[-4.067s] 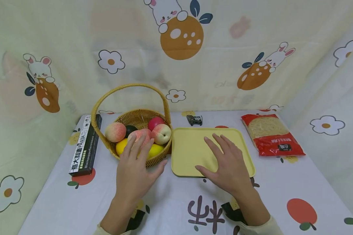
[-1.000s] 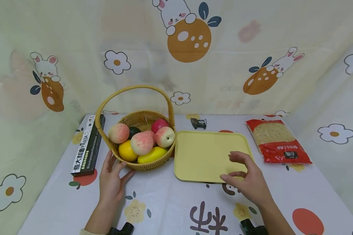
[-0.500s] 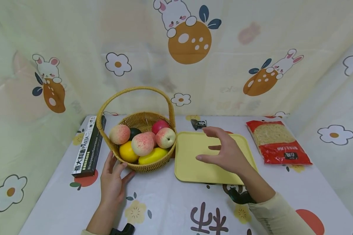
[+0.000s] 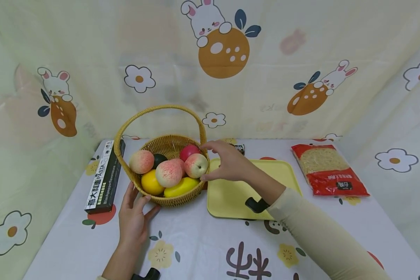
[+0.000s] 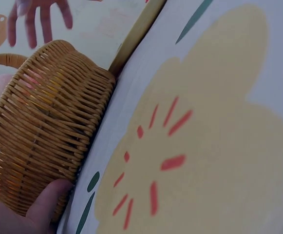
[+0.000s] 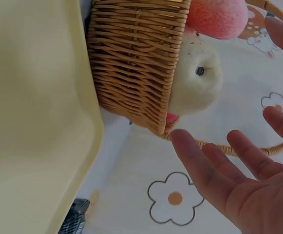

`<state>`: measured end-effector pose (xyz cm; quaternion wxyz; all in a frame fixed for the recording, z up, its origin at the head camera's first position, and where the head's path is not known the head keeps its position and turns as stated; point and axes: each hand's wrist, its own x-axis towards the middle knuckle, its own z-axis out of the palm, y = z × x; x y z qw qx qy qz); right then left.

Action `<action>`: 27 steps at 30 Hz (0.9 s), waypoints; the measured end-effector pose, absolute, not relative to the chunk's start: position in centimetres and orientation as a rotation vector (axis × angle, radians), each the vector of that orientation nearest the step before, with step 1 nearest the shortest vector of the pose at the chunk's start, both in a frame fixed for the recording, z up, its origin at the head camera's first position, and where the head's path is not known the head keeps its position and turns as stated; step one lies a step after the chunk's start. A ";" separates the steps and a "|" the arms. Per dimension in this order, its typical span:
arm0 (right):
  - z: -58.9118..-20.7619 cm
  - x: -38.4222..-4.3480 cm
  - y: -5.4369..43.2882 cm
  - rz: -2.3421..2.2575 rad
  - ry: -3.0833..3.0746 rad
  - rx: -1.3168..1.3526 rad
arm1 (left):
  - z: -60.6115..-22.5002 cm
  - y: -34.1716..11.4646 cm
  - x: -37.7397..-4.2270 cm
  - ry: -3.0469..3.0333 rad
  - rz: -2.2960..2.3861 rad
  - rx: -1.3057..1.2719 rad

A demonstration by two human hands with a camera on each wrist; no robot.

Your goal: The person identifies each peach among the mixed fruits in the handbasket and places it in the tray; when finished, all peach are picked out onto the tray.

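Observation:
A wicker basket [image 4: 182, 200] with a tall hoop handle holds several fruits. Among them are a pale peach [image 4: 196, 166] at the right rim, a pink peach [image 4: 169, 174] on top, a yellow fruit [image 4: 181, 187] in front and a red one [image 4: 190, 151] behind. My left hand [image 4: 134, 217] touches the basket's front left side, its thumb low on the wicker [image 5: 48, 102] in the left wrist view. Fingers spread, my right hand [image 4: 227, 161] is at the right rim, beside the pale peach. In the right wrist view its fingers [image 6: 195, 161] hold nothing.
Right of the basket lies a yellow tray [image 4: 227, 202], with my right forearm over it. A black pasta box [image 4: 105, 179] lies at left, a red bag of noodles [image 4: 330, 169] at right. A small black packet [image 4: 240, 149] sits behind the tray, partly hidden.
From hovering above the table, my left hand has come down to the basket's front left. My right hand has moved left across the tray to the basket's right rim.

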<state>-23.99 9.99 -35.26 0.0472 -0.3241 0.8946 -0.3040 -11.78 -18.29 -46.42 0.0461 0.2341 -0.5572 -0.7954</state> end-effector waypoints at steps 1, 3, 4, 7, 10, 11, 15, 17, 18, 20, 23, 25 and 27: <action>-35.2 -24.3 9.5 -0.910 2.722 -0.998 | -46.4 -18.3 -11.8 -1.700 -2.429 0.715; -35.0 -24.7 8.6 -0.884 2.700 -0.990 | -46.3 -18.3 -11.8 -1.699 -2.429 0.715; -34.9 -24.9 8.1 -0.865 2.691 -0.993 | -46.3 -18.3 -11.8 -1.698 -2.429 0.717; -34.7 -25.5 6.8 -0.806 2.661 -1.008 | -46.2 -18.3 -11.7 -1.697 -2.428 0.722; -34.7 -26.0 5.6 -0.705 2.650 -1.028 | -46.2 -18.3 -11.7 -1.697 -2.431 0.722; -34.7 -26.1 5.3 -0.657 2.652 -1.034 | -46.1 -18.2 -11.7 -1.698 -2.431 0.721; -34.9 -26.6 4.1 -0.477 2.666 -1.031 | -46.2 -18.2 -11.7 -1.697 -2.434 0.718; -34.9 -26.8 3.7 -0.414 2.675 -1.015 | -46.3 -18.2 -11.7 -1.694 -2.433 0.717; -34.9 -26.9 3.6 -0.392 2.677 -1.006 | -46.3 -18.2 -11.8 -1.691 -2.434 0.718; -35.0 -27.0 3.3 -0.357 2.678 -0.993 | -46.4 -18.2 -11.8 -1.688 -2.431 0.719; -35.2 -27.3 2.8 -0.298 2.668 -0.998 | -46.5 -18.2 -11.9 -1.692 -2.421 0.723; -35.3 -27.4 2.6 -0.273 2.652 -0.990 | -46.5 -18.2 -11.9 -1.697 -2.411 0.725; -35.5 -27.6 2.3 -0.244 2.642 -0.979 | -46.6 -18.2 -12.0 -1.701 -2.401 0.726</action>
